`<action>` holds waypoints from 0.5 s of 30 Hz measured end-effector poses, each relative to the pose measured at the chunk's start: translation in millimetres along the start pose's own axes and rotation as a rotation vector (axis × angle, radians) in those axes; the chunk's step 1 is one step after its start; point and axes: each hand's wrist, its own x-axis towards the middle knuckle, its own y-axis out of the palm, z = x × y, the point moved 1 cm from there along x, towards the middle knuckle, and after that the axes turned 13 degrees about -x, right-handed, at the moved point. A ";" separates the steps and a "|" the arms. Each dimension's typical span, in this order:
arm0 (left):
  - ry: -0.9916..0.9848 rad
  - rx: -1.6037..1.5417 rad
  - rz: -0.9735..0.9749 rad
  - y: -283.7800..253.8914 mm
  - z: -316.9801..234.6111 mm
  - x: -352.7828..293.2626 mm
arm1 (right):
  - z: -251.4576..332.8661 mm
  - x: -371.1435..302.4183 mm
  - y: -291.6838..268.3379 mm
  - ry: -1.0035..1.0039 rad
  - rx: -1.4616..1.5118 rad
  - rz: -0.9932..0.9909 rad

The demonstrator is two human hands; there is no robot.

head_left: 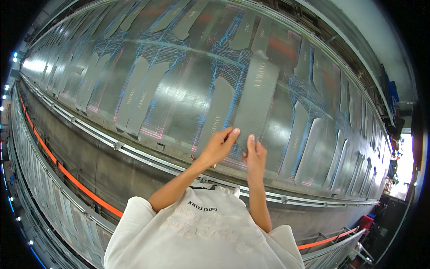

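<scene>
Before me a long grey fabric panel (257, 96) with fine ribbing and pale lettering stretches away over the table. My left hand (221, 142) grips its near left corner between thumb and fingers. At the near right corner my right hand (255, 157) pinches the same panel, thumb uppermost. The panel's near end is partly hidden by my fingers, and it looks slightly raised at that end. Just left of it, another grey panel (219, 107) lies flat, its near end reaching under my left hand.
The long shiny table (179, 98) carries blue and pink line marks and several grey panels in two rows, including a pair (145, 96) at left and one (293, 139) at right. A metal rail (112, 142) edges its near side. Behind me runs an orange strip (80, 184).
</scene>
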 end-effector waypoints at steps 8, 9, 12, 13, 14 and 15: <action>-0.014 0.405 -0.008 -18.7 183.0 -13.7 | -178.2 39.3 17.1 -0.190 -0.452 -0.170; -0.037 0.420 0.005 -16.8 201.7 -22.2 | -207.8 39.9 15.7 -0.160 -0.453 -0.151; -0.115 0.409 0.023 -18.4 227.6 -43.8 | -228.6 30.2 6.8 0.112 -0.363 0.055; -0.155 0.375 0.038 -18.8 231.6 -49.2 | -231.1 27.8 3.0 0.239 -0.313 0.143; -0.195 0.342 0.054 -19.7 235.5 -52.5 | -231.9 28.1 -0.6 0.250 -0.305 0.162; -0.228 0.356 0.044 -20.9 234.7 -54.2 | -231.4 27.6 -3.5 0.263 -0.295 0.180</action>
